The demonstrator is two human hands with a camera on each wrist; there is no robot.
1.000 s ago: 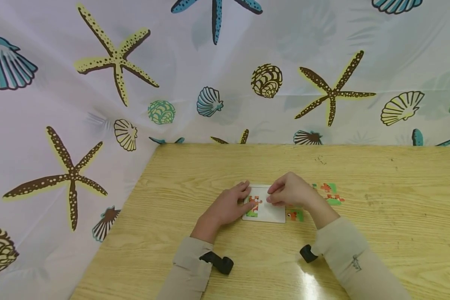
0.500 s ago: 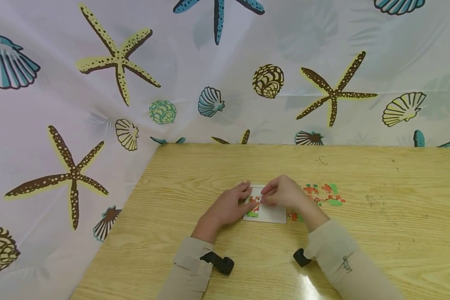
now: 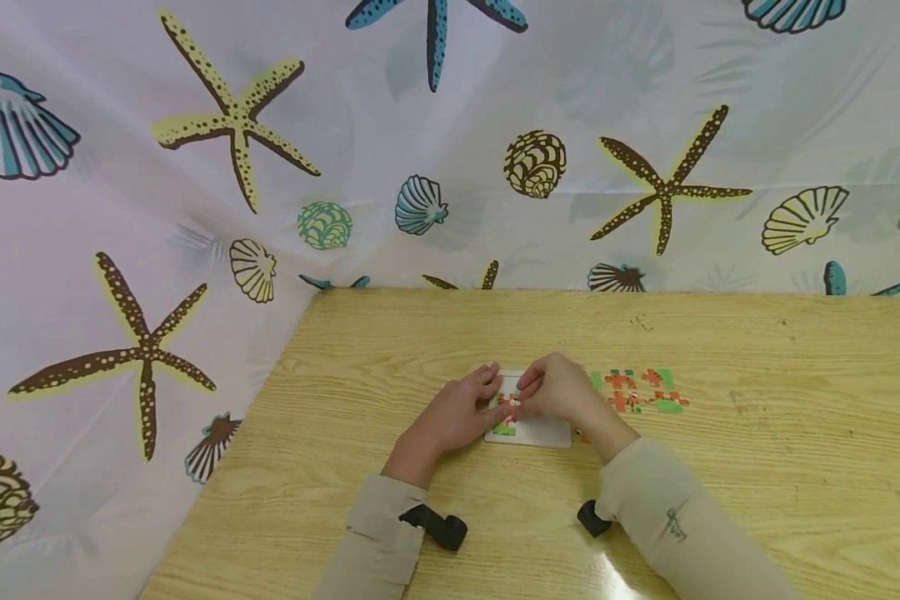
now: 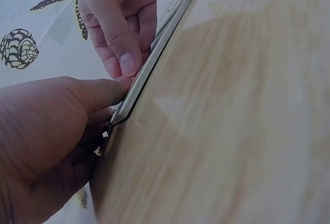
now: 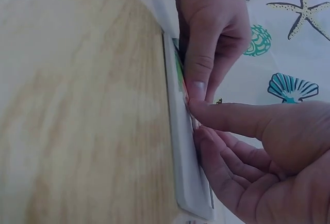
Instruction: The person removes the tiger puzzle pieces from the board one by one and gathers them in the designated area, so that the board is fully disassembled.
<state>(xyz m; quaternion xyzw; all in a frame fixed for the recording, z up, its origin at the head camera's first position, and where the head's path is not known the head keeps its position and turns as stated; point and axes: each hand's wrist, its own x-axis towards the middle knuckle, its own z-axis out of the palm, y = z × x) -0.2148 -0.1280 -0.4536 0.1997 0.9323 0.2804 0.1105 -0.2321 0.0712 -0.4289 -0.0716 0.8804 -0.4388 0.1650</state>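
Observation:
A white puzzle board (image 3: 543,432) lies on the table, with joined orange-and-green puzzle pieces (image 3: 505,430) at its left side. My left hand (image 3: 456,410) holds the board at its left edge. Its thumb lies over the joined pieces, its fingers by the upper left corner. My right hand (image 3: 558,388) is over the board, touching or nearly touching the left thumb. Between its thumb and fingertips it pinches a small puzzle piece (image 5: 195,124), mostly hidden. In the left wrist view, both thumbs meet at the board's surface.
Several loose orange-and-green puzzle pieces (image 3: 621,380) lie right of the board, partly behind the right forearm. The wooden table (image 3: 780,467) reaches back to a hanging cloth (image 3: 465,125) printed with shells and starfish. Another cloth side hangs at the left.
My right hand has moved left across the board with the puzzle piece, up to the left thumb. More loose pieces show behind it. The left hand has stayed put.

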